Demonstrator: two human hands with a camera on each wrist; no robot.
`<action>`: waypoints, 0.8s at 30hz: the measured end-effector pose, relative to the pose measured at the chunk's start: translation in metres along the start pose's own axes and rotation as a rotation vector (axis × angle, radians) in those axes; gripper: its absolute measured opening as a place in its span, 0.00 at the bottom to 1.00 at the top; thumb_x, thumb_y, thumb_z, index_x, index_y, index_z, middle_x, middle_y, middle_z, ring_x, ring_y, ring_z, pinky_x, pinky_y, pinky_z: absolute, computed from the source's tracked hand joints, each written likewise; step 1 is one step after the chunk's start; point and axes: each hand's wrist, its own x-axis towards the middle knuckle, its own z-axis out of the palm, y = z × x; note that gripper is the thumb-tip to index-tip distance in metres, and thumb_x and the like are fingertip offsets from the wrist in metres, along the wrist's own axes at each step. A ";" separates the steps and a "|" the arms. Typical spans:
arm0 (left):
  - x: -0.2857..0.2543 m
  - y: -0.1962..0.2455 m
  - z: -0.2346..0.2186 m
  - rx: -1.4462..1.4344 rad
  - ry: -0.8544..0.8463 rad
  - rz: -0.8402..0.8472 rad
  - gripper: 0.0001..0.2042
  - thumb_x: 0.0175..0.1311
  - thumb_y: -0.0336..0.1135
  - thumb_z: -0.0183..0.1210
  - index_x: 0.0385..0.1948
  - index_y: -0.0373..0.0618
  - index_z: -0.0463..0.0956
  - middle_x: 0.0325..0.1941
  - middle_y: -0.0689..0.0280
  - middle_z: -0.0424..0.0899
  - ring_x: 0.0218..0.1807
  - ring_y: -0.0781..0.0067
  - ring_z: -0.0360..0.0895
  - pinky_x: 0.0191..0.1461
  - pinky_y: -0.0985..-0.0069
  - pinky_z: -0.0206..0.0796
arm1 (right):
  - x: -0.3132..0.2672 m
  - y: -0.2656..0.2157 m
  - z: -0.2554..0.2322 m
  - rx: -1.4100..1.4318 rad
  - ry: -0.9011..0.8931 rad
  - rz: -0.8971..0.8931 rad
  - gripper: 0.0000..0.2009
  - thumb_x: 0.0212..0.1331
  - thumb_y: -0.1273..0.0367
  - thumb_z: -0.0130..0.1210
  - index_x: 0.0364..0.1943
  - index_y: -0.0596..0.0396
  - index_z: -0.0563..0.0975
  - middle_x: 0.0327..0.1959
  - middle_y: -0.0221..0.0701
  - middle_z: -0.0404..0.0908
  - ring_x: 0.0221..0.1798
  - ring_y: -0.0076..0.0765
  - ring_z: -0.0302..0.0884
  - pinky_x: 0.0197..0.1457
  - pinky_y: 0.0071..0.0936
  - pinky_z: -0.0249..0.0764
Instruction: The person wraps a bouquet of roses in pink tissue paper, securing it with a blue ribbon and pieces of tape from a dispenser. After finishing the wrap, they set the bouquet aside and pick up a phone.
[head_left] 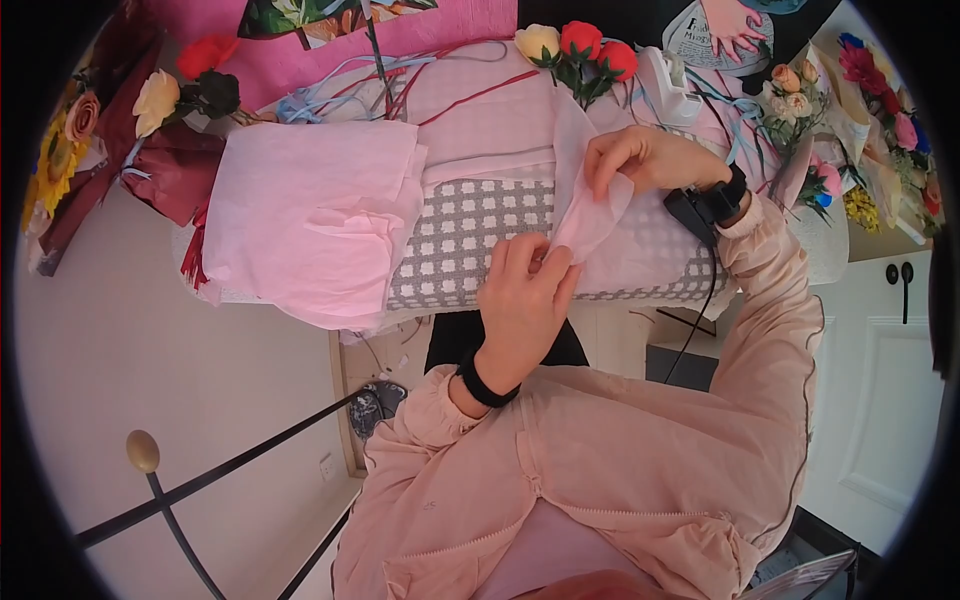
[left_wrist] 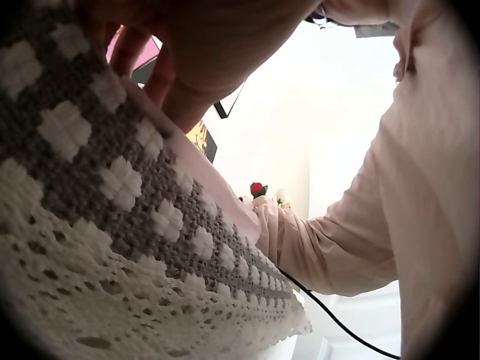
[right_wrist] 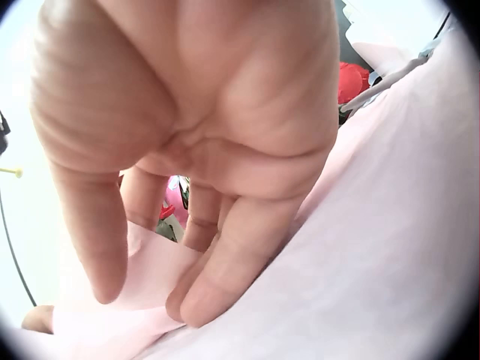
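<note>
A sheet of thin pink tissue paper [head_left: 640, 262] lies over the grey-and-white checked tablecloth [head_left: 462, 225], its left side folded up into a loose flap. My right hand [head_left: 655, 160] holds the upper part of this flap; in the right wrist view the paper passes between thumb and curled fingers [right_wrist: 232, 255]. Lower down, my left hand [head_left: 525, 295] pinches the flap near the table's front edge. The left wrist view shows that hand [left_wrist: 217, 45] dark and close, its fingertips partly hidden behind the cloth. To the left lies a folded stack of pink tissue paper [head_left: 310, 210].
Red and cream roses [head_left: 580, 45], a white box-like object [head_left: 670, 88] and loose ribbons [head_left: 480, 95] lie along the back. Wrapped bouquets stand at left [head_left: 150, 165] and right [head_left: 870, 120]. A black cable [head_left: 700, 320] hangs from the right wrist past the front edge.
</note>
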 end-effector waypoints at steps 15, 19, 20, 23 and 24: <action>0.003 -0.002 0.005 -0.022 0.015 -0.086 0.05 0.53 0.20 0.59 0.28 0.37 0.73 0.33 0.58 0.72 0.35 0.56 0.71 0.37 0.67 0.64 | 0.012 -0.003 0.009 -0.061 0.158 0.303 0.19 0.63 0.65 0.57 0.17 0.55 0.65 0.18 0.19 0.61 0.24 0.15 0.64 0.27 0.19 0.62; 0.005 -0.001 0.005 -0.030 0.068 -0.015 0.06 0.51 0.19 0.60 0.31 0.37 0.75 0.36 0.58 0.73 0.37 0.56 0.71 0.39 0.66 0.65 | 0.013 0.008 0.010 -0.257 0.207 0.223 0.18 0.58 0.68 0.61 0.18 0.58 0.63 0.21 0.22 0.60 0.26 0.18 0.62 0.30 0.23 0.61; 0.004 -0.002 0.005 -0.024 0.050 0.018 0.07 0.51 0.20 0.60 0.32 0.37 0.76 0.37 0.59 0.74 0.38 0.56 0.71 0.40 0.66 0.65 | 0.013 0.009 0.011 -0.284 0.220 0.214 0.18 0.57 0.68 0.61 0.19 0.59 0.64 0.21 0.23 0.61 0.26 0.19 0.61 0.30 0.23 0.60; -0.004 -0.008 0.006 -0.008 0.010 0.086 0.10 0.50 0.20 0.61 0.37 0.37 0.78 0.40 0.60 0.76 0.40 0.57 0.71 0.43 0.66 0.65 | 0.013 0.013 0.013 -0.382 0.309 0.139 0.16 0.55 0.69 0.61 0.20 0.60 0.66 0.21 0.25 0.63 0.26 0.20 0.61 0.31 0.24 0.60; -0.006 -0.007 0.005 -0.004 0.005 0.085 0.11 0.50 0.21 0.61 0.38 0.37 0.79 0.41 0.60 0.76 0.41 0.57 0.71 0.44 0.67 0.65 | 0.013 0.017 0.013 -0.425 0.367 0.082 0.15 0.56 0.69 0.61 0.20 0.60 0.67 0.20 0.25 0.64 0.25 0.20 0.61 0.29 0.25 0.60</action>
